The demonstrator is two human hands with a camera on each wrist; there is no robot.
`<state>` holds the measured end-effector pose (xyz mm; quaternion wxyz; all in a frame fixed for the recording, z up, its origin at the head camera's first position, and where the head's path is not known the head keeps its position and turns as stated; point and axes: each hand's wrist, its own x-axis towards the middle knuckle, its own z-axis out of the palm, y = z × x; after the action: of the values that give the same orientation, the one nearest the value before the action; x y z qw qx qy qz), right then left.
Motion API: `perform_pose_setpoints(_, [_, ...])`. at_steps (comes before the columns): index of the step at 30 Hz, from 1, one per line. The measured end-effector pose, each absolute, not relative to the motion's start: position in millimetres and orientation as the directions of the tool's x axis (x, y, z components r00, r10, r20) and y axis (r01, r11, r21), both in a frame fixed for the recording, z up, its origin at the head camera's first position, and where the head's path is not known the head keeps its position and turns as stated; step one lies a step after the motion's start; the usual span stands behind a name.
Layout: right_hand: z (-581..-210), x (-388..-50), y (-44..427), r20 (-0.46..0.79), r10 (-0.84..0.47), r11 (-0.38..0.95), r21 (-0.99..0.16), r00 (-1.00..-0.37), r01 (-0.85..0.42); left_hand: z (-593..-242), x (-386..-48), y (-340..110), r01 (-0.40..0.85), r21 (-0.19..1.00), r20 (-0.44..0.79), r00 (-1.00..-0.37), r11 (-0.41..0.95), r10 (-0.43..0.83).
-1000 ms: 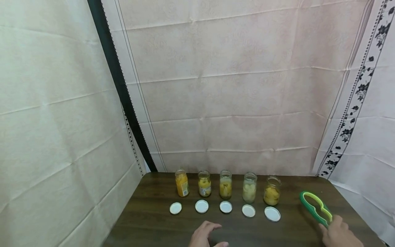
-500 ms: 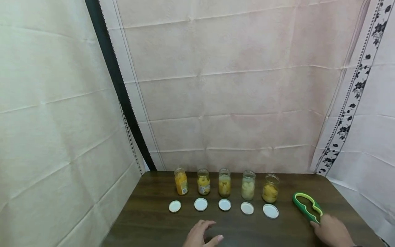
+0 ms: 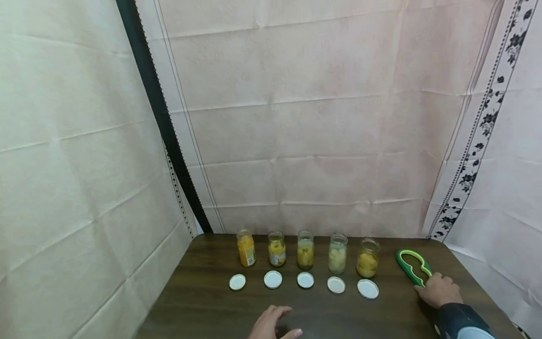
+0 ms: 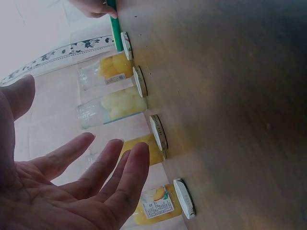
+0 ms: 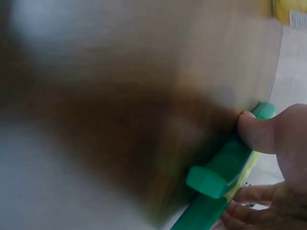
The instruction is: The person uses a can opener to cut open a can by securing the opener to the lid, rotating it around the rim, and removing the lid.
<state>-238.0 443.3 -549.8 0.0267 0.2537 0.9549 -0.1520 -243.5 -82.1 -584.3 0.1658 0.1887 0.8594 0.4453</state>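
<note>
My right hand (image 3: 440,292) grips a green jar opener (image 3: 407,269) at the table's right side, thumb on one side and fingers on the other. In the right wrist view, the jar opener (image 5: 230,158) shows edge-on under the thumb. My left hand (image 3: 268,325) hovers over the front middle of the table with fingers loosely bent and nothing in them. Glass jars of fruit without lids stand in a row at the back, from an orange-filled jar (image 3: 246,248) to a wide jar (image 3: 367,261) nearest the opener. White lids (image 3: 305,280) lie in front of the jars.
The dark wooden table (image 3: 203,306) runs back to a hanging pale cloth (image 3: 317,141). More cloth (image 3: 93,188) hangs along the left side. A floral-edged cloth (image 3: 487,188) drops on the right, past the table edge.
My right hand has moved forward and left with the jar opener, which now lies farther back, near the rightmost jar. My left hand has barely shifted.
</note>
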Motion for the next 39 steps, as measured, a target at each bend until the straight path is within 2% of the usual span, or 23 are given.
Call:
perform_pose_setpoints(4, [-554, -248, 453, -0.151, 0.517, 0.793, -0.287, -0.843, 0.538, -618, -260, -85, 0.171, 0.823, -0.130, -0.872, 0.542, 0.472])
perform_pose_setpoints(8, [-553, -250, 459, -0.175, 0.511, 0.792, -0.287, -0.842, 0.540, -624, -262, -87, 0.174, 0.821, -0.127, -0.873, 0.544, 0.470])
perform_pose_setpoints(13, [-550, -249, 457, -0.195, 0.512, 0.780, -0.303, -0.837, 0.548, -605, -246, -88, 0.138, 0.831, -0.140, -0.886, 0.539, 0.442])
perform_pose_setpoints(19, [-544, -247, 448, -0.190, 0.547, 0.749, -0.325, -0.815, 0.578, -561, -224, -89, 0.184, 0.844, -0.093, -0.875, 0.504, 0.475])
perform_pose_setpoints(27, [-540, -248, 445, -0.185, 0.551, 0.747, -0.326, -0.814, 0.580, -580, -234, -95, 0.159, 0.840, -0.114, -0.883, 0.519, 0.455])
perform_pose_setpoints(32, [-539, -247, 443, -0.186, 0.558, 0.741, -0.326, -0.809, 0.587, -562, -226, -95, 0.207, 0.825, -0.080, -0.878, 0.525, 0.472])
perform_pose_setpoints(35, [-540, -245, 441, -0.186, 0.564, 0.738, -0.323, -0.805, 0.592, -548, -220, -95, 0.192, 0.837, -0.081, -0.882, 0.512, 0.464])
perform_pose_setpoints(39, [-544, -244, 440, -0.174, 0.567, 0.739, -0.323, -0.805, 0.591, -563, -227, -98, 0.171, 0.835, -0.096, -0.891, 0.523, 0.443])
